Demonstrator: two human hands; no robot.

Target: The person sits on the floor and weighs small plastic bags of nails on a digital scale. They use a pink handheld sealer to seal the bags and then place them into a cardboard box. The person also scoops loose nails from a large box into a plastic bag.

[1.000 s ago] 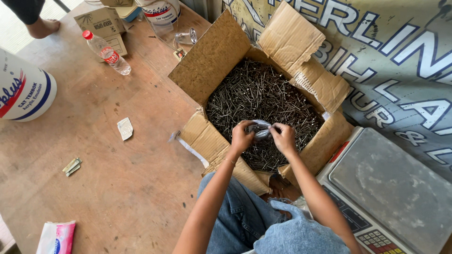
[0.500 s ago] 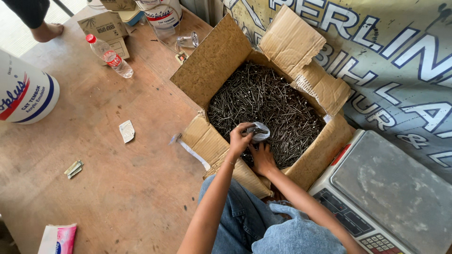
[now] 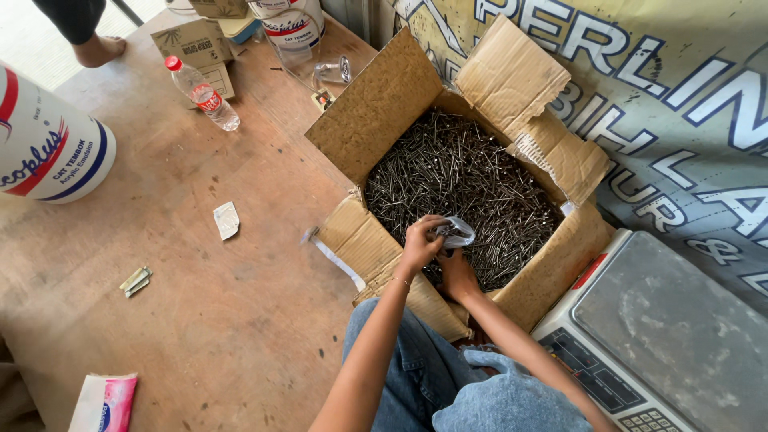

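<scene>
An open cardboard box full of dark metal nails stands on the wooden floor in front of me. My left hand grips a small clear plastic bag at the box's near edge, just above the nails. My right hand sits right below the bag, down among the nails, its fingers partly hidden by the bag and my left hand. What it holds cannot be made out.
A digital weighing scale sits at the right. A white paint bucket stands at the left, a plastic bottle and small cartons farther back. A pink tissue pack lies near left. Another person's bare foot is at top left.
My right hand dropped from beside the bag down under it into the nails. My left hand kept hold of the bag and shifted slightly.
</scene>
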